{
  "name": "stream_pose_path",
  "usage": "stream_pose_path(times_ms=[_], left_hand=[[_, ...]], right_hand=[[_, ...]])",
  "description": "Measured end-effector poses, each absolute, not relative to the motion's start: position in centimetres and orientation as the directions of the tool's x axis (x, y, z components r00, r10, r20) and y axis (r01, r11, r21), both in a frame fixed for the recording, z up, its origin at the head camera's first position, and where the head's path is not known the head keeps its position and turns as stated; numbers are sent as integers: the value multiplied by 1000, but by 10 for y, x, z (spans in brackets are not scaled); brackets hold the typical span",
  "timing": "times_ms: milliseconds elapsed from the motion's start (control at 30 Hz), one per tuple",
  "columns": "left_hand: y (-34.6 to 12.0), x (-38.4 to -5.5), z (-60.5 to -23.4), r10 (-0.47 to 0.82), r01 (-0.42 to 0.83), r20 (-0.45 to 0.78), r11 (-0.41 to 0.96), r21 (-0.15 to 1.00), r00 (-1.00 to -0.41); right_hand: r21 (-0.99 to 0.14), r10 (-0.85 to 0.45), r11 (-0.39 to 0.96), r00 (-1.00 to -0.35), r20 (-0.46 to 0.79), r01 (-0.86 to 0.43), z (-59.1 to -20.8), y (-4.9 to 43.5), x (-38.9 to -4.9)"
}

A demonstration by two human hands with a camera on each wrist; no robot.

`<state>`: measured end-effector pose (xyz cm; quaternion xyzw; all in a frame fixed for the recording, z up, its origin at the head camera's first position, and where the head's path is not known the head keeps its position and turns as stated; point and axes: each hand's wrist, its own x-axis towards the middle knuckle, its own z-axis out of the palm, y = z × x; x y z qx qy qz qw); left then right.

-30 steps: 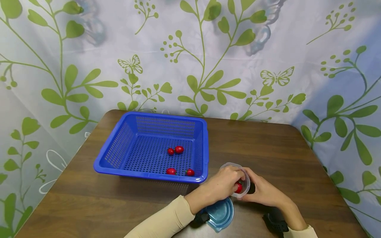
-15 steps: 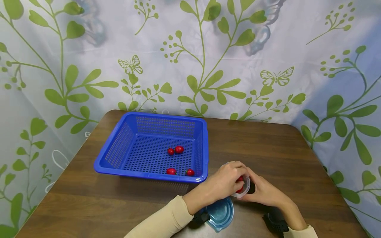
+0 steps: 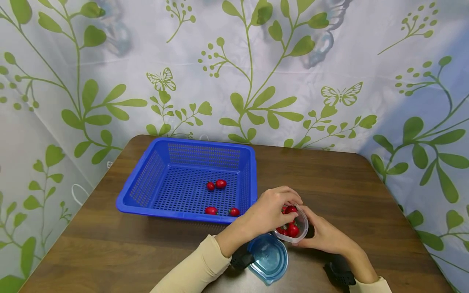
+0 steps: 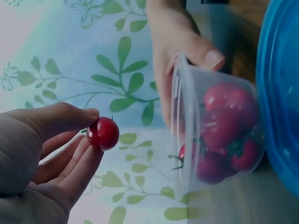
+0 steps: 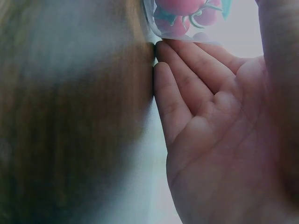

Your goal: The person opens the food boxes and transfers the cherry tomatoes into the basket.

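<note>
My left hand [image 3: 265, 211] pinches a small red cherry tomato [image 4: 103, 134] between thumb and fingertips, just above the mouth of a clear plastic container [image 4: 185, 116]. Several more cherry tomatoes [image 4: 229, 123], some with green stems, fill part of that container. My right hand [image 3: 326, 236] holds the container from its right side, thumb and fingers against its wall. In the right wrist view, the fingers [image 5: 187, 84] reach to the container's lower edge. A round translucent blue lid [image 3: 269, 259] lies on the table below the left wrist.
A blue perforated basket [image 3: 205, 141] stands at the left of the wooden table [image 3: 311, 175], with several cherry tomatoes [image 3: 220, 184] on its floor. Behind the table hangs a leaf-patterned curtain [image 3: 205, 89]. Black wrist straps [image 3: 342, 276] sit on both wrists.
The left hand, earlier reaching into the container, has lifted out to the upper left with one cherry tomato. More of the tomatoes inside now show. The right hand has stayed in place.
</note>
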<state>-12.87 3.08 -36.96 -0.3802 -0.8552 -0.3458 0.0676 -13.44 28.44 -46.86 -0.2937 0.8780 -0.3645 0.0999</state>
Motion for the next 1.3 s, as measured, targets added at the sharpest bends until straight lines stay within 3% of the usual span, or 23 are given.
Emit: stream_pose_path(times_ms=[733, 1300], left_hand=[[-12, -144, -350, 447, 585, 406, 402, 704, -797], [-39, -154, -343, 370, 525, 390, 413, 744, -843]], right_hand=[[-708, -563, 575, -826, 22, -411, -469, 282, -134], [-699, -555, 585, -831, 23, -410, -468, 280, -134]])
